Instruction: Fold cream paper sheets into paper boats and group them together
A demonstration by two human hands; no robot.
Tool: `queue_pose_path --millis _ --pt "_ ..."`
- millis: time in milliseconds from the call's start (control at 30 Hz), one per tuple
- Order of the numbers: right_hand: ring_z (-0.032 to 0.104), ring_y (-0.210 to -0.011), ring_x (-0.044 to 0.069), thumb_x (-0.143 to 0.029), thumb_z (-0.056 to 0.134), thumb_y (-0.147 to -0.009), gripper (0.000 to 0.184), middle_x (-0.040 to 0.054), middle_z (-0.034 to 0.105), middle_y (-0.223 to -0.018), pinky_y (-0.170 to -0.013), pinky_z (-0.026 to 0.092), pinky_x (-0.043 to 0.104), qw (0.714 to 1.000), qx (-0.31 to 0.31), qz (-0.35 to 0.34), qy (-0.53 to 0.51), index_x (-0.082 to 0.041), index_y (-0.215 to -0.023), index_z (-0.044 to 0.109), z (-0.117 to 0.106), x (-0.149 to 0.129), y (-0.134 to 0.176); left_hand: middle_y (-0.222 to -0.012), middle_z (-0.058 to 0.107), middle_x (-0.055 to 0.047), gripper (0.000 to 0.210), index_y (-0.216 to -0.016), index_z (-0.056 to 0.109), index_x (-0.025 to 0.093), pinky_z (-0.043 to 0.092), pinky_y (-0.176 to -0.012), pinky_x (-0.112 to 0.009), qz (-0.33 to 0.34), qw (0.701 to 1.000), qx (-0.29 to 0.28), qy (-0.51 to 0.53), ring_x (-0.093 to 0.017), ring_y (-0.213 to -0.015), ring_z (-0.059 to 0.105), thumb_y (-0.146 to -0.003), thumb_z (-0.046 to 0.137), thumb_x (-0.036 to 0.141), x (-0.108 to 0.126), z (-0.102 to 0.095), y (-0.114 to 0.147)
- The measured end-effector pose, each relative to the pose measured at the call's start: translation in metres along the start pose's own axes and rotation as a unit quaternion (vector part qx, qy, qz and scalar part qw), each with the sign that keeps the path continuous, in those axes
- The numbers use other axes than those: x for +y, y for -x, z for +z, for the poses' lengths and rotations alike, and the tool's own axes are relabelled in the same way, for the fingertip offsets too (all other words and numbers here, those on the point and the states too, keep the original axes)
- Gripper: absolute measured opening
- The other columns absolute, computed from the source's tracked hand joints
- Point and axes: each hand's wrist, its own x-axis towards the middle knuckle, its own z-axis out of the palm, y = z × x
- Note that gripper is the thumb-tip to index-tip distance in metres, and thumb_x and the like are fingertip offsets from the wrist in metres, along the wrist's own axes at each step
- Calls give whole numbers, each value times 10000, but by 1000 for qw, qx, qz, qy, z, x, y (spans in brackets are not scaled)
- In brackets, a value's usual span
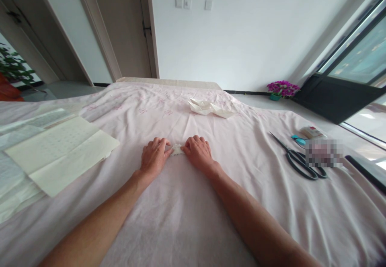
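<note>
Across the pink cloth, the left hand and right hand each pinch one end of the small folded paper; it lies between them, long axis left to right, neither hand nearer.

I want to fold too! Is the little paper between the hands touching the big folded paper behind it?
Apart: the head view shows pink cloth between the little paper and the big folded paper.
</note>
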Motion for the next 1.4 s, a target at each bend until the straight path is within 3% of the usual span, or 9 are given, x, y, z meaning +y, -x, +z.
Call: queue_pose_path --millis 367,833,1033,1167,1267,1400 --pt "417 -988 264 -451 513 -897 254 79 532 -1036 -824 298 375 999 33 20 10 -217 -991 547 15 -17 -1 -1139 535 -89 311 -1107 564 273 406 -802 -394 -24 1000 -11 4 -283 -1000 501 -871 525 472 5 7 -3" --pt "406 -934 259 -281 342 -964 208 106 508 -1019 -787 296 380 996 38 -22 73 -189 -992 527 10 -6 4 -1206 506 -72 290 -1190 536 340 397 -844 -442 -10 1000 -16 5 -277 -1011 482 -903 492 326 2 11 5" --pt "441 -950 214 -253 362 -960 225 61 543 -1055 -802 324 318 998 30 23 -52 -241 -1060 563 6 12 3 -1143 586 -74 274 -1160 556 250 406 -933 -413 33 988 36 144 -233 -1070 511 -912 439 256 -13 14 4" --pt "468 -964 190 -234 331 -969 290 42 582 -1040 -828 328 292 991 33 37 -127 -256 -1024 615 4 20 -1 -1035 641 -71 348 -1037 597 197 435 -932 -370 -4 957 82 280 -200 -1016 570 -967 285 335 -20 13 3" --pt "489 -943 178 -287 355 -972 290 25 615 -982 -843 332 290 986 26 16 -163 -250 -963 643 3 20 -2 -1001 650 -69 347 -1012 615 189 470 -878 -349 -10 954 66 294 -198 -946 599 -950 342 395 -18 10 4" --pt "513 -921 169 -292 508 -897 157 9 635 -959 -827 353 277 977 35 -24 -207 -223 -942 642 -1 16 0 -1010 626 -70 288 -1023 620 184 496 -832 -326 9 955 56 290 -184 -910 607 -915 434 376 -13 8 6"
